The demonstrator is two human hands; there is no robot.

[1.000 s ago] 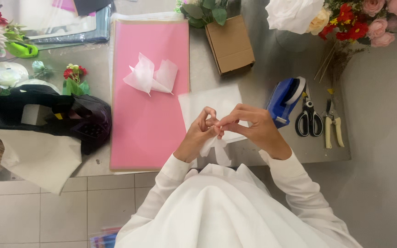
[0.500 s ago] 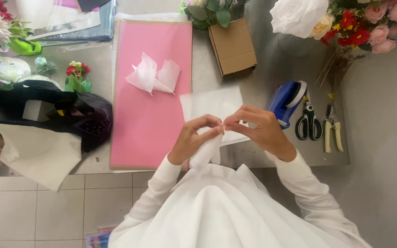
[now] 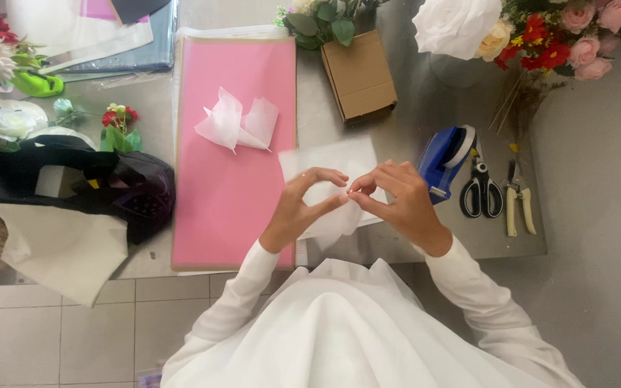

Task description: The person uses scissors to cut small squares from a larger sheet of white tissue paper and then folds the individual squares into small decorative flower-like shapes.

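Note:
My left hand (image 3: 302, 207) and my right hand (image 3: 398, 201) meet over the near edge of a grey table (image 3: 411, 108). Both pinch a thin white tissue sheet (image 3: 333, 215) between thumb and fingers, gathering it at the middle so it hangs below the hands. More white tissue (image 3: 328, 159) lies flat on the table just behind my fingers. Two folded tissue pieces (image 3: 237, 125) rest on a large pink paper sheet (image 3: 233, 194) to my left.
A blue tape dispenser (image 3: 444, 159), black scissors (image 3: 480, 191) and cream-handled pruners (image 3: 519, 204) lie right of my hands. A brown cardboard box (image 3: 359, 75) stands at the back. Artificial flowers (image 3: 533, 29) fill the back right; a black bag (image 3: 88, 179) and more flowers sit left.
My hands have shifted slightly and my left fingers have spread a little while working the tissue, which now hangs lower between them. Nothing else on the table moved.

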